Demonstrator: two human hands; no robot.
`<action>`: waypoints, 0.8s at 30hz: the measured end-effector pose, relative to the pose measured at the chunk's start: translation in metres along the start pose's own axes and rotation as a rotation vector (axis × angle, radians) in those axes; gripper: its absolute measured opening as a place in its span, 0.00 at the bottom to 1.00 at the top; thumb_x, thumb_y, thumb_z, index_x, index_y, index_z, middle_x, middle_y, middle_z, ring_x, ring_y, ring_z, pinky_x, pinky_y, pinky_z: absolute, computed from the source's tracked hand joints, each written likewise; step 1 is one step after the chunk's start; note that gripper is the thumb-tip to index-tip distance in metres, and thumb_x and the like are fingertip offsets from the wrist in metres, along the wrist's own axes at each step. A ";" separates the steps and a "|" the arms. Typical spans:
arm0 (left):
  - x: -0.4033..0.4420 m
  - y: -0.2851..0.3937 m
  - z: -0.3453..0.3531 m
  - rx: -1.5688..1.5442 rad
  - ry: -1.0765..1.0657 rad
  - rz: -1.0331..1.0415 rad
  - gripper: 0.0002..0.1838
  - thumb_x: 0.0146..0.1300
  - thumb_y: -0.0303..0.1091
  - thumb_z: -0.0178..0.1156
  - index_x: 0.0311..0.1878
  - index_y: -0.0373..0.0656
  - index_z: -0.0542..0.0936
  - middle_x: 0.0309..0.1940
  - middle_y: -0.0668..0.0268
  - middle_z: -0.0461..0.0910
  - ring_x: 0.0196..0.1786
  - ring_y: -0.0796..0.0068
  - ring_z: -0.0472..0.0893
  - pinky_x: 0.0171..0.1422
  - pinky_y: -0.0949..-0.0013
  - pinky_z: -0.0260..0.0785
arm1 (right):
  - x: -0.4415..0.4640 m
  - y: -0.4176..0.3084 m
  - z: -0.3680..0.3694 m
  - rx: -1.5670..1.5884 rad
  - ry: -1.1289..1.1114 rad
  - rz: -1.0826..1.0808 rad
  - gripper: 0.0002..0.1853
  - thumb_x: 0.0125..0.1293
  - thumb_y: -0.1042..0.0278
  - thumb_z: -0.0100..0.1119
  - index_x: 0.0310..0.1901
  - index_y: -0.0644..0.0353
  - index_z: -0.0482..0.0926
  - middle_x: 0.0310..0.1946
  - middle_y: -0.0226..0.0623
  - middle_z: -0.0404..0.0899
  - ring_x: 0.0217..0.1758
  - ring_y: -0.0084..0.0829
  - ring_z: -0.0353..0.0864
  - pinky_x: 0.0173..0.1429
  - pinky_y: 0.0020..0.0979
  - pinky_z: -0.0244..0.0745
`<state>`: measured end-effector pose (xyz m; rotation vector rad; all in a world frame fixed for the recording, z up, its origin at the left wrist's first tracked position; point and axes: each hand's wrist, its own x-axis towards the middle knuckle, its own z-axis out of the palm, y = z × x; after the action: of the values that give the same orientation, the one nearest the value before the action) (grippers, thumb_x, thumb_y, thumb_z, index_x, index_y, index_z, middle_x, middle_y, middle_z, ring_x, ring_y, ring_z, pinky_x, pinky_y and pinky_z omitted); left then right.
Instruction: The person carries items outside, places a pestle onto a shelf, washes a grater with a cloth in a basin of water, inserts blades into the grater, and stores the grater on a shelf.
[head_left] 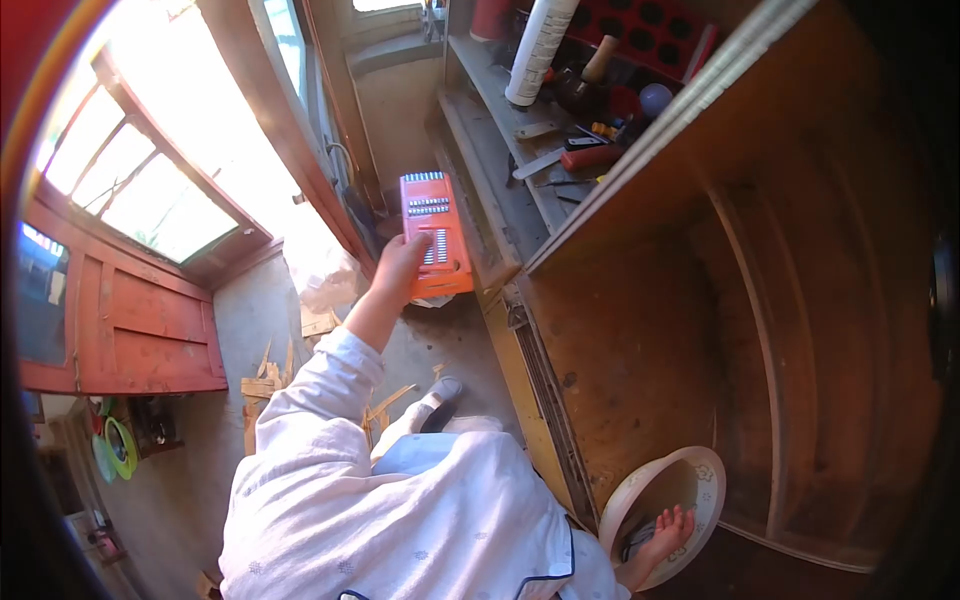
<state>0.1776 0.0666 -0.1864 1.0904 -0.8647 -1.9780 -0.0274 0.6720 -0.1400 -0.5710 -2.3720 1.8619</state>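
My left hand [402, 262] is closed on an orange case [452, 225] with rows of small metallic pieces, held out in front of me over the floor. Its thumb lies on the case's face; the other fingers are hidden behind it. At the lower right, my right hand [668, 535] is over a pale basin [708, 480] with a patterned rim, its fingers apart and nothing visible in them. Some dark items inside the basin are too small to make out.
Tools, a white tube [540, 50] and a red-handled tool [592, 158] lie on the shelf [500, 90] at the top. A large wooden cabinet [640, 340] stands on the right. Wood scraps [262, 385] lie on the floor by the open red door [130, 310].
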 end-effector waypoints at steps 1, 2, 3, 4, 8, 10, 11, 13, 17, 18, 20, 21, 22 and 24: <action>0.018 -0.011 0.002 0.032 -0.003 0.032 0.12 0.62 0.32 0.56 0.44 0.32 0.75 0.35 0.62 0.80 0.34 0.72 0.81 0.41 0.70 0.74 | -0.007 -0.004 0.004 -0.011 0.016 0.001 0.19 0.64 0.66 0.52 0.56 0.52 0.66 0.44 0.33 0.77 0.37 0.27 0.73 0.43 0.29 0.68; 0.037 -0.020 0.006 0.064 -0.006 0.067 0.11 0.61 0.31 0.57 0.43 0.32 0.76 0.35 0.62 0.80 0.33 0.73 0.80 0.41 0.70 0.74 | -0.012 -0.006 0.011 -0.019 0.031 0.002 0.18 0.64 0.66 0.51 0.56 0.52 0.67 0.44 0.33 0.77 0.37 0.27 0.73 0.43 0.29 0.68; 0.051 -0.022 0.015 0.095 -0.004 0.074 0.11 0.61 0.31 0.57 0.42 0.32 0.76 0.34 0.62 0.80 0.33 0.74 0.80 0.40 0.71 0.74 | -0.016 -0.008 0.016 -0.029 0.044 -0.001 0.18 0.64 0.67 0.51 0.56 0.52 0.66 0.44 0.33 0.76 0.36 0.28 0.73 0.43 0.29 0.68; 0.062 -0.026 0.027 0.130 -0.003 0.081 0.11 0.60 0.31 0.58 0.41 0.32 0.76 0.34 0.62 0.80 0.33 0.75 0.80 0.39 0.71 0.74 | -0.020 -0.007 0.018 -0.039 0.058 -0.001 0.18 0.63 0.67 0.51 0.56 0.51 0.66 0.44 0.33 0.76 0.36 0.28 0.73 0.43 0.29 0.68; 0.121 -0.069 0.067 0.201 0.217 0.166 0.26 0.58 0.36 0.63 0.55 0.34 0.66 0.44 0.58 0.77 0.40 0.71 0.80 0.42 0.71 0.74 | -0.037 -0.011 0.021 -0.106 0.091 -0.009 0.19 0.63 0.68 0.50 0.57 0.50 0.66 0.43 0.34 0.76 0.35 0.29 0.73 0.43 0.31 0.68; 0.133 -0.077 0.087 0.191 0.244 0.202 0.26 0.57 0.35 0.61 0.55 0.34 0.65 0.43 0.56 0.76 0.39 0.67 0.80 0.41 0.67 0.74 | -0.042 -0.014 0.022 -0.106 0.107 -0.011 0.20 0.62 0.68 0.50 0.57 0.50 0.66 0.44 0.35 0.77 0.35 0.30 0.74 0.43 0.31 0.69; 0.139 -0.080 0.094 0.187 0.258 0.220 0.25 0.57 0.34 0.61 0.55 0.34 0.65 0.43 0.56 0.76 0.39 0.65 0.80 0.41 0.65 0.74 | -0.045 -0.016 0.023 -0.106 0.115 -0.011 0.20 0.62 0.68 0.50 0.57 0.50 0.66 0.44 0.35 0.77 0.36 0.31 0.74 0.43 0.32 0.69; 0.153 -0.098 0.098 0.535 0.414 0.333 0.28 0.55 0.36 0.62 0.56 0.35 0.65 0.43 0.52 0.76 0.45 0.57 0.78 0.47 0.60 0.72 | -0.054 -0.018 0.029 -0.102 0.143 -0.038 0.19 0.61 0.68 0.49 0.55 0.53 0.67 0.43 0.37 0.78 0.38 0.32 0.75 0.44 0.31 0.70; 0.167 -0.117 0.111 0.769 0.669 0.336 0.30 0.53 0.38 0.64 0.56 0.35 0.65 0.46 0.45 0.75 0.53 0.46 0.73 0.56 0.55 0.66 | -0.077 -0.023 0.037 -0.133 0.164 -0.045 0.19 0.61 0.69 0.49 0.55 0.55 0.68 0.44 0.38 0.78 0.41 0.33 0.76 0.45 0.31 0.70; 0.175 -0.124 0.108 0.677 0.596 0.343 0.30 0.53 0.38 0.64 0.56 0.35 0.65 0.45 0.46 0.75 0.53 0.46 0.73 0.56 0.54 0.66 | -0.080 -0.022 0.038 -0.132 0.183 -0.032 0.19 0.61 0.69 0.49 0.55 0.54 0.68 0.44 0.38 0.78 0.41 0.32 0.76 0.45 0.30 0.70; 0.196 -0.140 0.093 0.492 0.453 0.348 0.30 0.53 0.38 0.64 0.56 0.36 0.66 0.45 0.46 0.75 0.51 0.46 0.74 0.56 0.54 0.66 | -0.078 -0.014 0.037 -0.130 0.218 -0.005 0.19 0.62 0.68 0.50 0.56 0.53 0.68 0.44 0.37 0.78 0.40 0.31 0.76 0.45 0.30 0.70; 0.200 -0.141 0.089 0.468 0.411 0.333 0.25 0.56 0.33 0.64 0.53 0.36 0.65 0.45 0.54 0.76 0.46 0.63 0.78 0.50 0.65 0.70 | -0.075 -0.008 0.032 -0.124 0.210 -0.006 0.20 0.61 0.69 0.51 0.56 0.52 0.68 0.43 0.36 0.78 0.38 0.30 0.76 0.42 0.28 0.70; 0.206 -0.141 0.082 0.440 0.378 0.297 0.24 0.56 0.33 0.64 0.53 0.35 0.66 0.45 0.55 0.76 0.45 0.65 0.78 0.49 0.66 0.70 | -0.070 -0.002 0.028 -0.117 0.198 -0.009 0.20 0.61 0.70 0.53 0.56 0.50 0.67 0.43 0.36 0.78 0.36 0.29 0.77 0.39 0.27 0.70; 0.210 -0.138 0.076 0.375 0.321 0.225 0.23 0.57 0.32 0.64 0.52 0.35 0.67 0.44 0.56 0.77 0.43 0.67 0.79 0.47 0.67 0.71 | -0.064 0.006 0.022 -0.104 0.192 -0.007 0.21 0.60 0.72 0.53 0.56 0.49 0.68 0.42 0.35 0.78 0.33 0.28 0.77 0.36 0.25 0.70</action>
<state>-0.0077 -0.0172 -0.3517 1.4057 -1.1498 -1.4392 0.0270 0.6319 -0.1402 -0.7145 -2.3514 1.6075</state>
